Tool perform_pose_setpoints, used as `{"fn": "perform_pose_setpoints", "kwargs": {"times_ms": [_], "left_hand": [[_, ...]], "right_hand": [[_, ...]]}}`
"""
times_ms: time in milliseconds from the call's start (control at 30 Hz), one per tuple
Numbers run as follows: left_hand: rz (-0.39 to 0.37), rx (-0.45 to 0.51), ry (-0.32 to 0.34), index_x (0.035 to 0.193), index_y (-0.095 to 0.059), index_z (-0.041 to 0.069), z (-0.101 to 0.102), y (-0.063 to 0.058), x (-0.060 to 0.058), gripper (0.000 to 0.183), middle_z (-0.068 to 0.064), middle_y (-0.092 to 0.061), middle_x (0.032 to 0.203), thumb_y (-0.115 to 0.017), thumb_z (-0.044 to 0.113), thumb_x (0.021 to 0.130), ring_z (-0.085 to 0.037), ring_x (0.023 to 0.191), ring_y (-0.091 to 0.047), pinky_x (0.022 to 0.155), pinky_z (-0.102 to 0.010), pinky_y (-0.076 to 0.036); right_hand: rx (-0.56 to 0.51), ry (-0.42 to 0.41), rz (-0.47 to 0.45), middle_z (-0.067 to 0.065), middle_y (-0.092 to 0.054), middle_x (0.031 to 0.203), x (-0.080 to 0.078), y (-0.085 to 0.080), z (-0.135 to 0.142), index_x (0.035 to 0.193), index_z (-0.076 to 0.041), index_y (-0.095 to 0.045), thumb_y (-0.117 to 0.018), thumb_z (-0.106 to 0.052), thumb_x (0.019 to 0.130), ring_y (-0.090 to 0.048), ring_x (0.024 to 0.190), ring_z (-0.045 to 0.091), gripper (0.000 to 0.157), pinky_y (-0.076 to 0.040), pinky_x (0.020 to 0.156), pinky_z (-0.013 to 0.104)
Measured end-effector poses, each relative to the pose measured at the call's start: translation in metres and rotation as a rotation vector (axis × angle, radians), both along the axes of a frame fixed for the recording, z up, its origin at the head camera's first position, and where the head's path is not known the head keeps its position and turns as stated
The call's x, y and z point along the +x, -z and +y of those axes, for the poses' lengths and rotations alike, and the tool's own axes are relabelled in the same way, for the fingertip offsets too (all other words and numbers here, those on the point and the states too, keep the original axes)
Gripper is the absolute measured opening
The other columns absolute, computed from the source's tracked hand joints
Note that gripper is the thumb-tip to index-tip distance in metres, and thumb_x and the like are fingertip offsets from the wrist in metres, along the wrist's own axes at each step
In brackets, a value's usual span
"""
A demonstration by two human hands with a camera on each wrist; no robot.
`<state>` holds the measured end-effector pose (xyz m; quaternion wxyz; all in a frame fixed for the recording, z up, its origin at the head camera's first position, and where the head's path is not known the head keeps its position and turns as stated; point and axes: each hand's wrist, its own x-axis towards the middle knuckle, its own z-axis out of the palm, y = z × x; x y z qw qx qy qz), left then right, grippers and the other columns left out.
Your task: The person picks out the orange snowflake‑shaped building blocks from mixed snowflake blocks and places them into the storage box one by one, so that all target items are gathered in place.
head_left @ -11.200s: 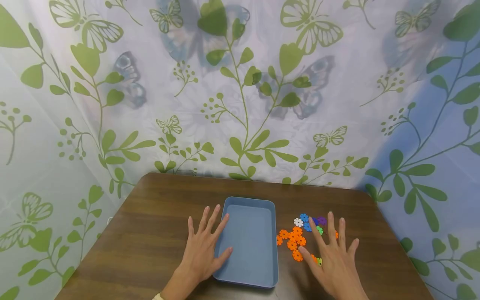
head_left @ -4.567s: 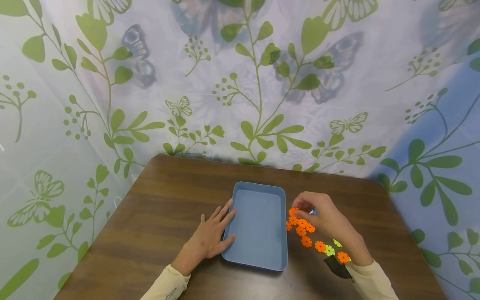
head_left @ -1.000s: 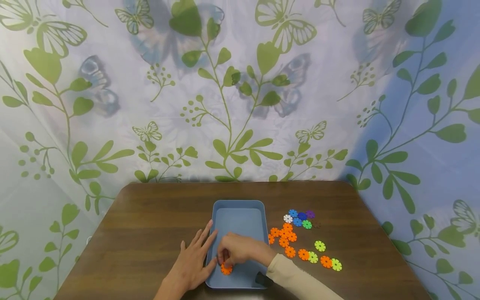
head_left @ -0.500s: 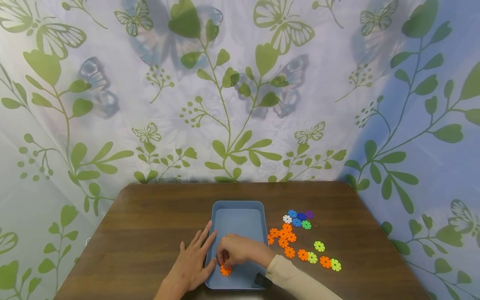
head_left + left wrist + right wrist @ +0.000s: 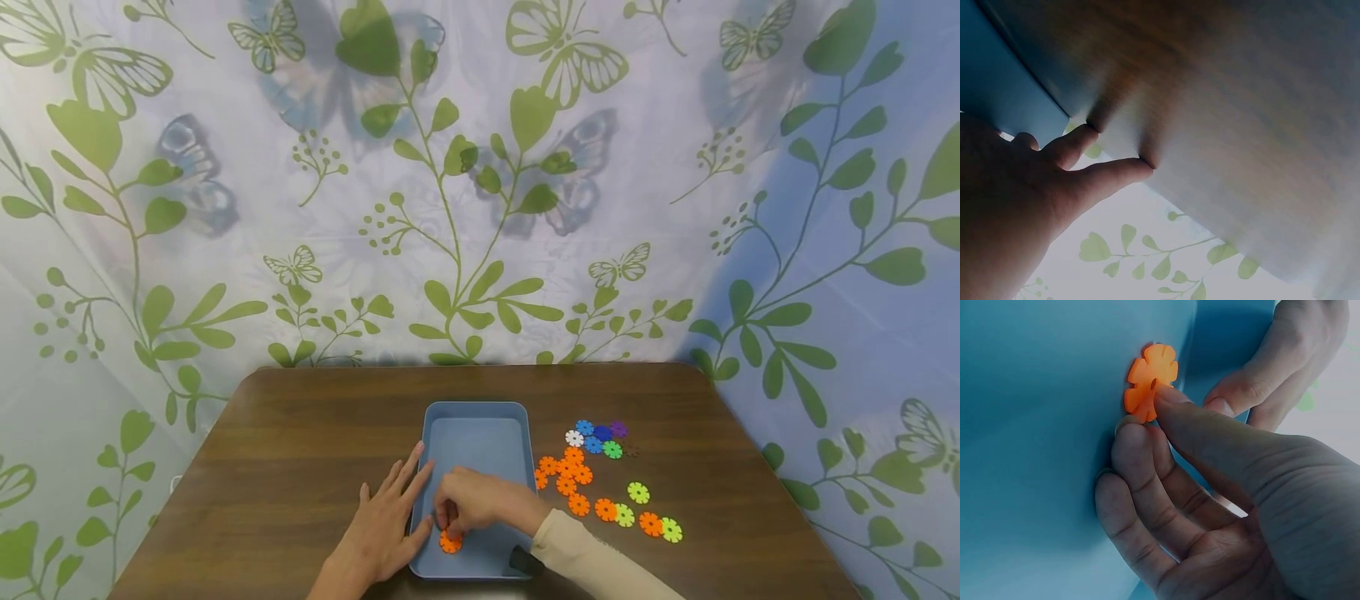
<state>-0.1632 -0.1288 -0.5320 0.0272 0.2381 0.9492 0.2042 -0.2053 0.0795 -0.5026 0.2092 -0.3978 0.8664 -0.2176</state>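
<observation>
My right hand [image 5: 487, 500] reaches into the blue-grey tray [image 5: 480, 407], its thumb and fingertips pinching an orange flower-shaped plastic disc [image 5: 450, 543] near the front left corner. In the right wrist view the orange disc [image 5: 1151, 369] lies against the tray, with the thumb tip at its notched edge and the other fingers curled below. My left hand [image 5: 390, 521] is spread along the tray's left side, thumb over the rim and fingers straight. The left wrist view shows the left hand [image 5: 1041, 181] beside the tray's wall [image 5: 1016, 94], fingertips by the wooden tabletop.
Right of the tray lie several more orange discs [image 5: 579, 504]. Lime-yellow discs [image 5: 638, 492] are scattered nearer the front right. Farther back sit blue discs [image 5: 603, 433], a white one [image 5: 574, 438], a green one [image 5: 612, 450] and a purple one [image 5: 618, 429]. A patterned curtain [image 5: 480, 208] rises behind the table.
Both hands were spread earliest. Later the right hand was at the orange discs beside the tray, then brought one into the tray. Over the last second both hands have stayed nearly still.
</observation>
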Motion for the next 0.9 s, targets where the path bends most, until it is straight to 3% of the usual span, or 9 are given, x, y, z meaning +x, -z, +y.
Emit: {"fn": "perform_pose_setpoints", "kwargs": {"times_ms": [200,467,700,900], "left_hand": [[0.002,-0.002,-0.001,0.167,-0.043,0.015,0.000,-0.001,0.001,0.071,-0.004,-0.019,0.181,-0.064,0.040,0.104,-0.047,0.155,-0.039,0.102,-0.091,-0.032],[-0.005,-0.016,-0.004,0.167,-0.043,0.016,0.001,0.000,0.000,0.072,-0.003,-0.017,0.181,-0.066,0.040,0.104,-0.046,0.156,-0.038,0.103,-0.090,-0.031],[-0.042,-0.010,0.002,0.169,-0.040,0.018,0.002,0.000,-0.001,0.073,-0.002,-0.015,0.182,-0.066,0.041,0.104,-0.046,0.158,-0.036,0.104,-0.091,-0.029],[-0.044,0.002,-0.003,0.169,-0.039,0.018,0.001,-0.001,-0.001,0.074,-0.002,-0.015,0.182,-0.066,0.039,0.104,-0.045,0.158,-0.035,0.104,-0.092,-0.027]], "right_hand": [[-0.050,-0.022,0.005,-0.014,-0.069,0.072,-0.002,-0.001,0.005,0.085,-0.011,-0.081,-0.087,-0.002,0.089,-0.056,0.060,-0.008,0.011,-0.050,0.060,0.011],[-0.149,0.052,-0.010,-0.011,-0.070,0.083,-0.003,-0.035,0.029,0.093,-0.008,-0.079,-0.084,-0.004,0.093,-0.059,0.071,-0.002,0.006,-0.052,0.069,0.015],[-0.286,0.136,0.088,-0.010,-0.072,0.085,-0.002,-0.067,0.076,0.096,-0.014,-0.078,-0.083,-0.007,0.095,-0.062,0.073,-0.002,0.009,-0.056,0.070,0.020],[-0.351,0.259,0.129,-0.006,-0.075,0.087,0.001,-0.083,0.131,0.099,-0.009,-0.079,-0.082,-0.007,0.095,-0.063,0.072,0.004,0.006,-0.057,0.068,0.026]]}}
